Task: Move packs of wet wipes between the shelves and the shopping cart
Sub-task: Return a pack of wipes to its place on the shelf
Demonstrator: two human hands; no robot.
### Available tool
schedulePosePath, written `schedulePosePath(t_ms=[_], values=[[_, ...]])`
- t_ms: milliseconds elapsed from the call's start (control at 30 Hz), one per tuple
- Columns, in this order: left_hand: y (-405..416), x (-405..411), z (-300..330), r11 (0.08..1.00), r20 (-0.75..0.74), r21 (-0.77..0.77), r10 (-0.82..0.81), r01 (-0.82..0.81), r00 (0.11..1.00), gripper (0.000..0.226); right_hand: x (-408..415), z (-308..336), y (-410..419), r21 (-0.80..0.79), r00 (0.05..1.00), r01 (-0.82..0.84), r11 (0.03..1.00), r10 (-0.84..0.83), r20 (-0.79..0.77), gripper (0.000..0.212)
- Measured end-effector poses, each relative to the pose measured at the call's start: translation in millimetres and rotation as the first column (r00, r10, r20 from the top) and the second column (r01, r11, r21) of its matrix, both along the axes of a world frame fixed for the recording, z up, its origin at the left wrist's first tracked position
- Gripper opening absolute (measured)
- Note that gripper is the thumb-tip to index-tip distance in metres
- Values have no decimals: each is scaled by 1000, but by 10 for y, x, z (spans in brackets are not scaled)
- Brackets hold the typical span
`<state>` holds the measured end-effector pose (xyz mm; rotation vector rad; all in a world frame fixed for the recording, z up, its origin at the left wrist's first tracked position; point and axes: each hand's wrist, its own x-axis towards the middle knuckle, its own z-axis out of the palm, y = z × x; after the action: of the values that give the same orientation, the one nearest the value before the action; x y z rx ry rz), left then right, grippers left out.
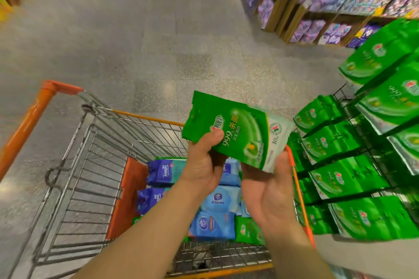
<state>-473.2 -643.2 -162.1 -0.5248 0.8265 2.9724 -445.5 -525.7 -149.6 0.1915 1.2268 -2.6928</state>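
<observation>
Head view, supermarket aisle: a person holds a green pack of wet wipes (237, 131) in both bare hands above a shopping cart (108, 142). The left hand (201, 163) clamps the pack's lower left corner, thumb pressed on the printed front and fingers curled behind. The right hand (269, 190) lies palm up under the pack's white right end, fingers loosely spread and touching its lower edge; whether they actually grip it cannot be told. The pack tilts, its left end higher. In the cart basket below lie dark blue packs (158, 172), light blue packs (215, 210) and another green pack (248, 230). To the right, a wire rack (340, 97) carries rows of matching green packs (349, 176), just beside the cart's orange rim. Farther back, shelves (294, 7) hold purple packages. The floor (158, 41) is grey speckled tile.
</observation>
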Motion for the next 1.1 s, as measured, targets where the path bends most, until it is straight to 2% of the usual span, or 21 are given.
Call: schedulePosePath(t_ms=[100,167,233,333,367,433,533,633,700,800,867,933,1033,1100], values=[[-130,-5,15,998,26,-49,-27,28,999,132,-92,148,258,90,994,46,995,-55,90,129],[-223,13,31,991,36,-100,-91,94,995,116,-176,264,401,282,993,45,958,-75,96,133],[-270,46,85,975,43,-127,-180,184,983,103,-222,443,455,458,995,-72,886,33,94,117],[-288,63,179,927,70,-193,-314,322,947,97,-200,657,472,600,959,-284,748,236,160,60],[-281,63,205,908,77,-221,-347,355,935,98,-166,689,485,643,946,-320,695,268,181,59],[-280,62,249,866,91,-283,-403,411,911,104,-95,753,493,703,931,-361,613,282,232,71],[-206,108,354,759,104,-363,-544,541,833,102,97,922,539,667,933,-359,653,260,247,49],[5,192,437,625,125,-429,-673,652,729,100,380,1015,680,606,945,-319,728,195,262,57],[188,235,452,547,160,-473,-717,691,678,100,623,1042,759,537,954,-274,797,157,255,49],[545,366,541,433,217,-489,-780,757,587,108,977,1008,936,457,964,-122,881,-5,266,38],[809,510,624,414,175,-456,-826,788,535,113,1220,985,1070,408,958,-8,913,-109,264,34],[1080,679,687,401,141,-442,-852,802,504,116,1458,985,1211,358,943,103,928,-205,262,41],[1499,960,726,384,112,-399,-881,833,459,140,1831,1045,1495,256,925,238,937,-299,233,71],[1785,1178,752,338,88,-396,-912,854,401,140,2094,1105,1691,164,915,337,927,-364,175,74]])
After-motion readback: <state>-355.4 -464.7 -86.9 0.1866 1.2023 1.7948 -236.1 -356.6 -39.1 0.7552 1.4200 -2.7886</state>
